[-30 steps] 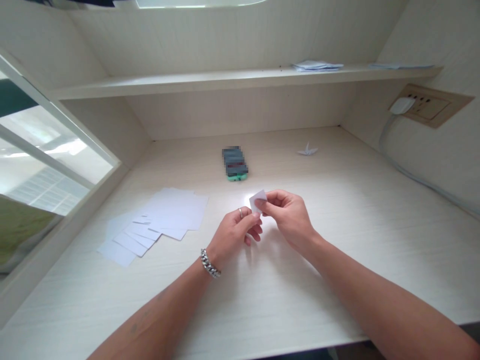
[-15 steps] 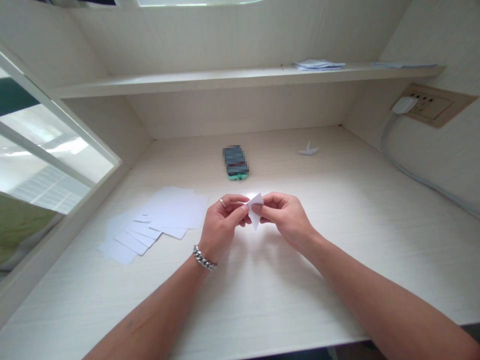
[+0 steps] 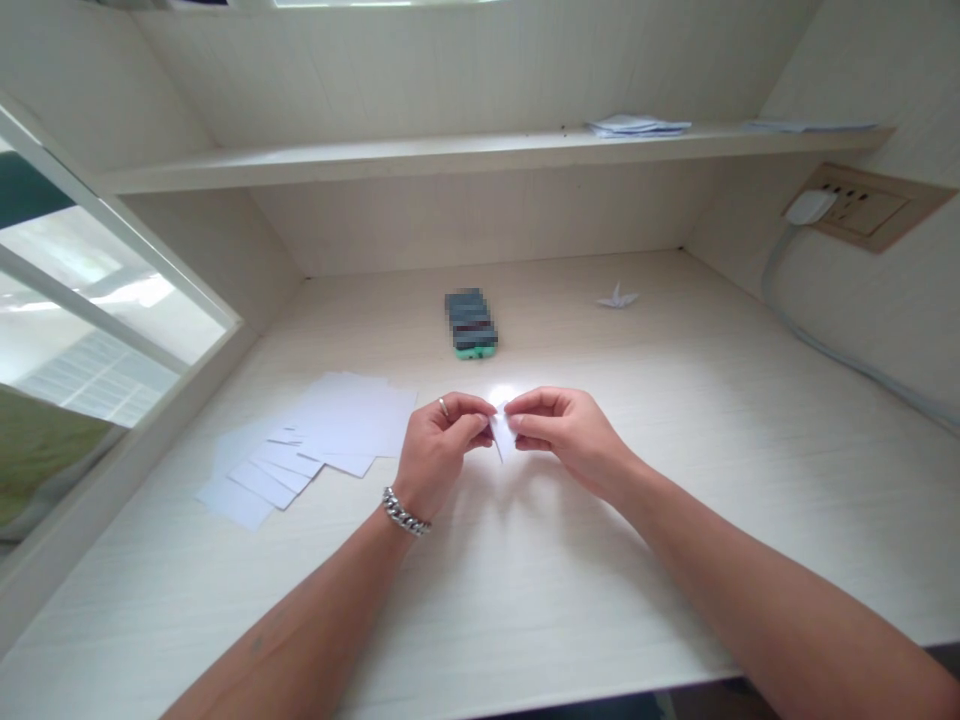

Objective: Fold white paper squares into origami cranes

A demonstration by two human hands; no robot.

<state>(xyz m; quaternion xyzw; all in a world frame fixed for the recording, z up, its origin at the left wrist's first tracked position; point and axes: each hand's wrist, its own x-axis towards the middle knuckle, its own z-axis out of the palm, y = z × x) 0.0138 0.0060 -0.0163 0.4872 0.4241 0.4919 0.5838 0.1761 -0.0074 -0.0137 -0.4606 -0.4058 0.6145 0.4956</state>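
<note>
A small folded piece of white paper (image 3: 502, 436) is held upright above the desk, its lower end coming to a point. My left hand (image 3: 442, 445), with a ring and a chain bracelet, pinches its left side between thumb and fingers. On the opposite side my right hand (image 3: 566, 430) pinches the paper in the same way. The fingers cover part of the folds. Beyond the hands, toward the back right, sits a folded paper crane (image 3: 618, 298).
Loose white paper sheets (image 3: 367, 415) overlap on the desk to the left. A dark, pixelated phone-like object (image 3: 471, 322) lies behind my hands. More paper (image 3: 637, 126) rests on the shelf (image 3: 420, 162). A cable (image 3: 840, 358) runs from the wall socket (image 3: 874, 208) along the right.
The folded paper has turned and shifted slightly left, showing a narrower face. My right fingers have moved from across its face to its upper right edge.
</note>
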